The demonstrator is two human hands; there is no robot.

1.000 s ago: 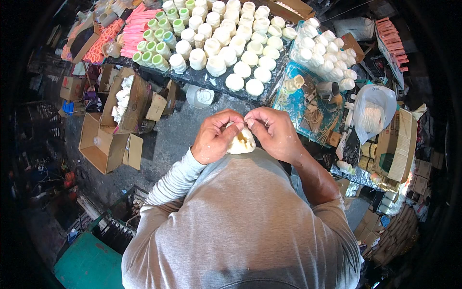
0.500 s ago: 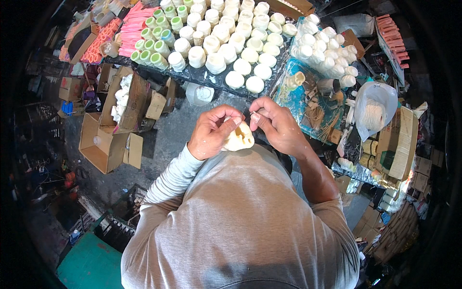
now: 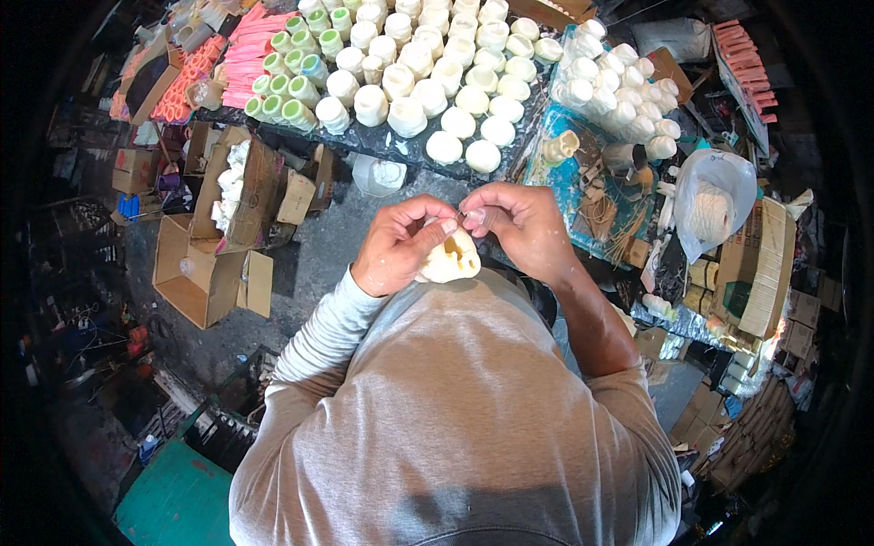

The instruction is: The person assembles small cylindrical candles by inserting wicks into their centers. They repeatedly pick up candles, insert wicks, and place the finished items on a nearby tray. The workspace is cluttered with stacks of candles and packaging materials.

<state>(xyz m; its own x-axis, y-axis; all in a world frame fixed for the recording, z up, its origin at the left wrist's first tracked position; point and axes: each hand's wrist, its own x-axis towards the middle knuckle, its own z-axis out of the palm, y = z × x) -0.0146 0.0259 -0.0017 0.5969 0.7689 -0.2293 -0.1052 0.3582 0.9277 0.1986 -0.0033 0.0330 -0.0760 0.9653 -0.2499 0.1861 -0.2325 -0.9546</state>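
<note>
A dark table (image 3: pixel 401 146) fills the top of the view, and everything here is placed by it. Rows of white cups (image 3: pixel 428 77) stand all over its middle. Green cups (image 3: pixel 287 86) stand at its left end, with pink pieces (image 3: pixel 241 59) just beyond them. Below the table's left end, on the floor, open cardboard boxes (image 3: pixel 205 264) sit side by side. Off the table's right end lies a blue sheet (image 3: pixel 583 173) with more white cups and small bits on it, and past that a clear bag (image 3: pixel 715 196) holds a ball of white string. Just below the table's front edge, the person holds a cream lump (image 3: pixel 451 259) up in front of the chest. The left hand (image 3: pixel 401 246) is closed around the lump from the left. The right hand (image 3: pixel 519 227) touches its top, with thumb and finger pinched together on something small; I cannot tell what it is.
</note>
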